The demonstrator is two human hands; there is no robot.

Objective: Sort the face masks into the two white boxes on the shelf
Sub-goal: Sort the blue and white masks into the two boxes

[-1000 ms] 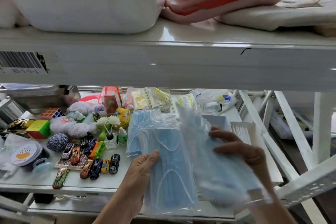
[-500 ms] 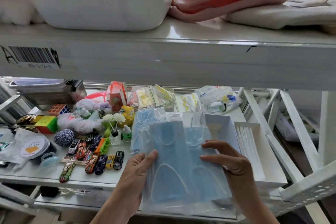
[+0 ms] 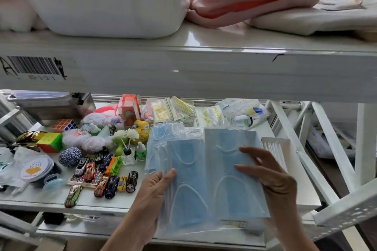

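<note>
Two flat pale-blue face masks in clear plastic sleeves, white ear loops curving across them, are held side by side over the front edge of the white shelf (image 3: 306,195). The left hand (image 3: 151,195) grips the left mask (image 3: 187,187); the right hand (image 3: 273,181) pinches the right mask (image 3: 230,171), which overlaps a white box (image 3: 256,135). A second white box (image 3: 275,141) sits toward the shelf's right edge.

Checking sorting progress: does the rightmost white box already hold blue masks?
No, the rightmost white box shows only white masks, while both hands hold the blue masks.
</note>
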